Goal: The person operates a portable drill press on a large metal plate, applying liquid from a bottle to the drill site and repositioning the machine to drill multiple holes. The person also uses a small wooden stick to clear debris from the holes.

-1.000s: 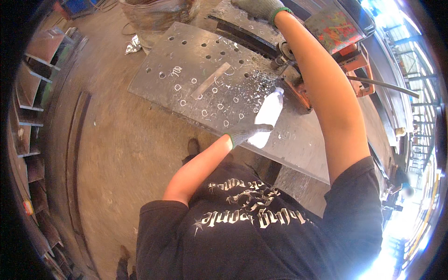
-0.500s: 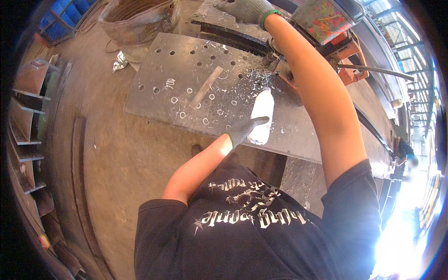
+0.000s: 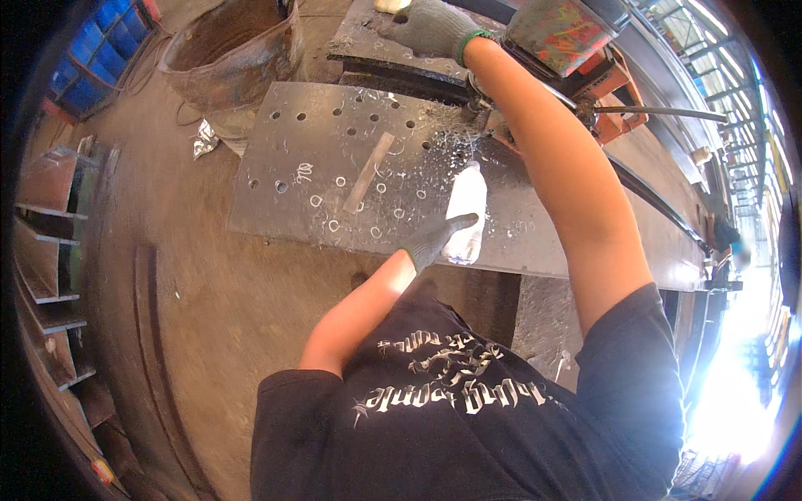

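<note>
My left hand (image 3: 434, 240), in a grey knit glove, is closed around a white plastic squeeze bottle (image 3: 466, 209). The bottle lies tilted over a steel plate (image 3: 288, 213), its narrow tip toward an orange drilling machine (image 3: 601, 83). My right hand (image 3: 434, 32), gloved the same way, reaches far forward past the machine, its fingers curled; what they hold is hidden. A pale rounded object (image 3: 391, 5) shows just beyond those fingers. White-speckled shavings (image 3: 455, 138) lie around the drill's lower end, partly hidden by my right forearm.
The plate has several drilled holes and chalk circles, and a flat metal strip (image 3: 369, 173) rests on it. A rusty drum (image 3: 234, 63) stands at the far left. A paint-marked bucket (image 3: 564, 37) sits by the machine. Steel beams (image 3: 50, 267) line the left side.
The view has shifted slightly, so the plate and machine sit a little differently in the picture. My left hand still grips the bottle, and my right hand remains stretched forward.
</note>
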`<control>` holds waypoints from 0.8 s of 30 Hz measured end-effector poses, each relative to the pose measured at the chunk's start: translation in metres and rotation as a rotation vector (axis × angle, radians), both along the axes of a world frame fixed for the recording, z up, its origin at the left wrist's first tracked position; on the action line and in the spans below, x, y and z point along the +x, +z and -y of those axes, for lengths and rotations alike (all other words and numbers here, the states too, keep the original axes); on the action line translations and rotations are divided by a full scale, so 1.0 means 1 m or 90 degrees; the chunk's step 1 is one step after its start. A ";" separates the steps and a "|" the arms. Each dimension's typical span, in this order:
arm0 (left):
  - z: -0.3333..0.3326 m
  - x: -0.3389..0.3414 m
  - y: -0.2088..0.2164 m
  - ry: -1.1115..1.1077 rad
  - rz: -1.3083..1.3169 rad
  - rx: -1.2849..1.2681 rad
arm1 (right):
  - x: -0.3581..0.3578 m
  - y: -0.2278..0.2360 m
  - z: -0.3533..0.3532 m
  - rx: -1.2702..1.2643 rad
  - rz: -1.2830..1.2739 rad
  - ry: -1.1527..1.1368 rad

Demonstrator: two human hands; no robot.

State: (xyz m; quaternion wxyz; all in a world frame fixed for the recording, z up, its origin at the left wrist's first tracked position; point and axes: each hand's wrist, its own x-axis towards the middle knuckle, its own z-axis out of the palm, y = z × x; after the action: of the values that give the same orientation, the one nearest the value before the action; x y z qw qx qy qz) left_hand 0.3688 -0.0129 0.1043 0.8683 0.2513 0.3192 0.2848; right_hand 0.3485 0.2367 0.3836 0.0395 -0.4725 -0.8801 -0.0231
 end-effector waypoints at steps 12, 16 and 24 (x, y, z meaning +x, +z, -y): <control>0.001 -0.015 0.007 -0.005 0.018 -0.061 | -0.003 -0.006 -0.003 -0.088 0.020 -0.051; 0.001 -0.016 0.013 -0.001 0.025 -0.050 | -0.001 -0.010 -0.007 -0.065 0.028 -0.066; -0.003 -0.011 -0.008 -0.018 0.081 -0.088 | -0.001 -0.007 -0.002 -0.049 0.021 -0.062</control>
State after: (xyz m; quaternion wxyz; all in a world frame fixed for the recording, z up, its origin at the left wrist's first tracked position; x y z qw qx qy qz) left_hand 0.3580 -0.0102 0.0962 0.9060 0.1770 0.2786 0.2650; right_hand 0.3472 0.2382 0.3765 0.0052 -0.5157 -0.8568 0.0010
